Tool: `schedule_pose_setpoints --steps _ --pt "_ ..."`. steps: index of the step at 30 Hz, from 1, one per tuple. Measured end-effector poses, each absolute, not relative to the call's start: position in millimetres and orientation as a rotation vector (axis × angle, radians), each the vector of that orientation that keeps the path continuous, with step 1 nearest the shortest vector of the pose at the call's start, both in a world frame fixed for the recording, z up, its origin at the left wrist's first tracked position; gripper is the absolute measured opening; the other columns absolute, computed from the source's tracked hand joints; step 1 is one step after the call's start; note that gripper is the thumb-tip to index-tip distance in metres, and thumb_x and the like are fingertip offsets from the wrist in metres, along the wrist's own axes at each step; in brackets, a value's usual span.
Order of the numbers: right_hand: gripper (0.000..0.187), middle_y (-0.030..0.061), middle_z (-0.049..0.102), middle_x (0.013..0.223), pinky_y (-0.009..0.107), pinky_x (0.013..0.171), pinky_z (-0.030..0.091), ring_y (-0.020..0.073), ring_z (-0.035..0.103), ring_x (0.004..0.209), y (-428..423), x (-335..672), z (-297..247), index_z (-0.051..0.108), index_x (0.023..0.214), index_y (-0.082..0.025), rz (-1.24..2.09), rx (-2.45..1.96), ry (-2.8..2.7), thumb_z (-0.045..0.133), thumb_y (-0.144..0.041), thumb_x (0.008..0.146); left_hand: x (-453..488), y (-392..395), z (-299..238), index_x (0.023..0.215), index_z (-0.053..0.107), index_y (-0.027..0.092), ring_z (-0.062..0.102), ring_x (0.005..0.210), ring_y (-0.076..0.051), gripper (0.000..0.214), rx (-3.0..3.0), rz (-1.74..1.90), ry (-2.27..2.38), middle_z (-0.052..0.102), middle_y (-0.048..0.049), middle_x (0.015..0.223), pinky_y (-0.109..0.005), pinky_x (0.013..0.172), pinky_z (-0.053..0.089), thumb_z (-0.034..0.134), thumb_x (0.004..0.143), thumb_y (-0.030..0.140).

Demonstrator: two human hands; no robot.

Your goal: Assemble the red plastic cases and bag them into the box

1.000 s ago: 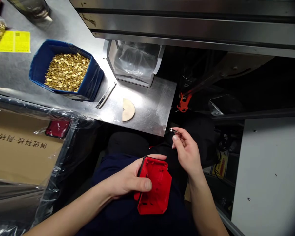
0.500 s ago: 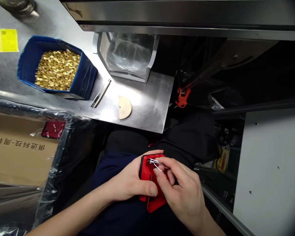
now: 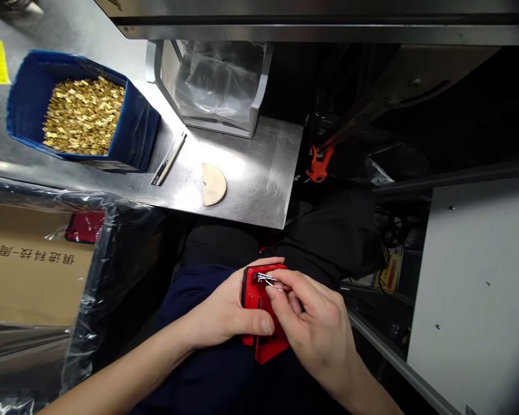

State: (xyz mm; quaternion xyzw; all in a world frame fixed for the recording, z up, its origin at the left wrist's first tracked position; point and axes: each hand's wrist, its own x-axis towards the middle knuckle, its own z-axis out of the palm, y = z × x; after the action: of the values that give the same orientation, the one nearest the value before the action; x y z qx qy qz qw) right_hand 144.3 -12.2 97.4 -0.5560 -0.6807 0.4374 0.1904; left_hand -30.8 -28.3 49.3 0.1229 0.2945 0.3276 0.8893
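My left hand is wrapped round a red plastic housing held over my lap, thumb across its near face. My right hand pinches a small metal spring clip and presses it against the top of the housing, covering most of the housing's right side. Both hands sit just below the front edge of a steel table.
A blue bin of small brass parts stands at the left of the table. A clear-lined white bin, a thin metal strip and a tan half-disc lie behind. A plastic-wrapped cardboard box is left; a white panel right.
My right hand came down from near the table edge with the metal clip and now holds it on the red housing. The housing has been raised and turned slightly.
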Motion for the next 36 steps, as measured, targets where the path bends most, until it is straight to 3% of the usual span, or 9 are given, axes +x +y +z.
schedule_pose_setpoints --steps 5,9,13,17,22,29,36 --pt "0.015 0.0005 0.075 0.088 0.025 0.063 0.055 0.0157 0.068 0.070 -6 152 94 0.075 0.109 -0.028 1.438 -1.626 -1.637 0.065 -0.026 0.097 -32 -28 47 0.145 0.047 0.021 0.064 0.121 -0.031 0.094 0.242 0.680 0.610 0.066 -0.0144 0.132 -0.043 0.103 0.047 0.094 0.068 0.047" --pt "0.020 0.0035 0.074 0.096 0.025 0.068 0.056 0.0163 0.069 0.078 15 160 63 0.070 0.114 -0.024 1.211 -1.725 -1.436 0.066 -0.034 0.097 -34 -31 43 0.147 0.045 0.019 0.066 0.108 -0.027 0.102 0.243 0.639 0.648 0.066 -0.0143 0.126 -0.038 0.093 0.050 0.095 0.064 0.051" --pt "0.033 0.0040 0.071 0.103 0.028 0.068 0.054 0.0155 0.066 0.073 42 159 14 0.059 0.130 -0.024 1.101 -1.771 -1.639 0.063 -0.034 0.098 -36 -33 42 0.149 0.043 0.021 0.066 0.108 -0.026 0.105 0.216 0.623 0.673 0.066 -0.0140 0.127 -0.037 0.093 0.051 0.093 0.064 0.055" --pt "0.020 0.0012 0.071 0.094 0.030 0.067 0.050 0.0185 0.065 0.072 55 159 -10 0.062 0.116 -0.025 1.018 -1.894 -2.041 0.062 -0.024 0.096 -36 -32 45 0.152 0.039 0.025 0.065 0.113 -0.027 0.106 0.205 0.650 0.649 0.064 -0.0136 0.131 -0.039 0.098 0.050 0.093 0.065 0.055" --pt "0.025 0.0013 0.069 0.095 0.030 0.070 0.054 0.0162 0.064 0.072 44 175 25 0.060 0.122 -0.025 1.079 -1.664 -1.896 0.065 -0.032 0.098 -35 -33 47 0.147 0.045 0.025 0.066 0.108 -0.024 0.097 0.227 0.665 0.651 0.066 -0.0114 0.126 -0.036 0.095 0.050 0.092 0.067 0.053" --pt "0.039 0.0101 0.073 0.112 0.033 0.085 0.057 0.0213 0.069 0.098 20 186 79 0.061 0.132 -0.016 1.012 -0.917 -2.309 0.067 -0.007 0.094 -30 -32 43 0.143 0.049 0.025 0.065 0.106 -0.022 0.089 0.262 0.681 0.588 0.066 -0.0074 0.120 -0.032 0.092 0.050 0.091 0.069 0.053" --pt "0.039 0.0121 0.075 0.110 0.038 0.083 0.059 0.0237 0.070 0.099 16 181 72 0.060 0.132 -0.012 0.979 -0.869 -2.389 0.066 -0.005 0.094 -33 -30 43 0.144 0.051 0.025 0.062 0.119 -0.026 0.087 0.307 0.675 0.587 0.065 -0.0101 0.131 -0.035 0.099 0.048 0.088 0.072 0.054"
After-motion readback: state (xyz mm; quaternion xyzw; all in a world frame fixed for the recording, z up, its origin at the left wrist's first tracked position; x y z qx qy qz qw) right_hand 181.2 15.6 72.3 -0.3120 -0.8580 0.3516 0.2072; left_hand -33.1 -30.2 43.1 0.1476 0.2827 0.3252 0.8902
